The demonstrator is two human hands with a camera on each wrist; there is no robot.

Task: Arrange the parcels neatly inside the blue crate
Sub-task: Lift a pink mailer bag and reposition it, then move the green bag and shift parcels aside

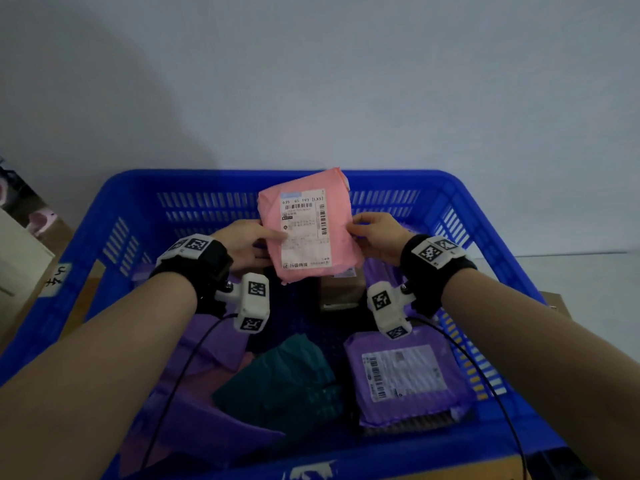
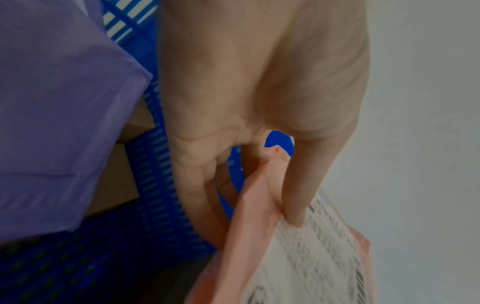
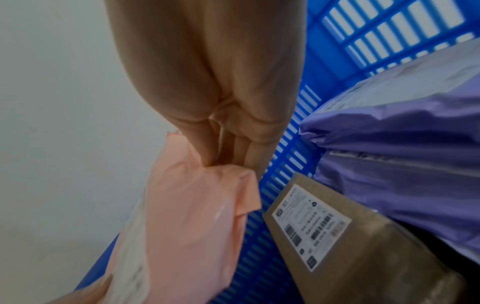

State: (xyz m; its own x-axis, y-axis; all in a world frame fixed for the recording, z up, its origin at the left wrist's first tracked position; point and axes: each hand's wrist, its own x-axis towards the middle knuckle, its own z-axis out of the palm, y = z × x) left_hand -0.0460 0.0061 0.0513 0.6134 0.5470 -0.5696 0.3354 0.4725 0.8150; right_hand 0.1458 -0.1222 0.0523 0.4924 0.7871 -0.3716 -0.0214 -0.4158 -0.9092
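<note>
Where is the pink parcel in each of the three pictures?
Head: the pink parcel is in the middle, held up above the crate, left hand and right hand pinching its side edges.
Left wrist: lower right, under the thumb.
Right wrist: lower left, below the fingers.
Shared landmark: the blue crate's slotted wall.

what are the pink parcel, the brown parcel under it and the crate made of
Pink parcel: looks like thin soft plastic film, slightly glossy; it creases where the left hand and right hand pinch its edges, and carries a white paper label.
Brown parcel: apparently cardboard or kraft paper, matte, with flat faces and a printed label.
Blue crate: rigid moulded plastic, with slotted walls.
</note>
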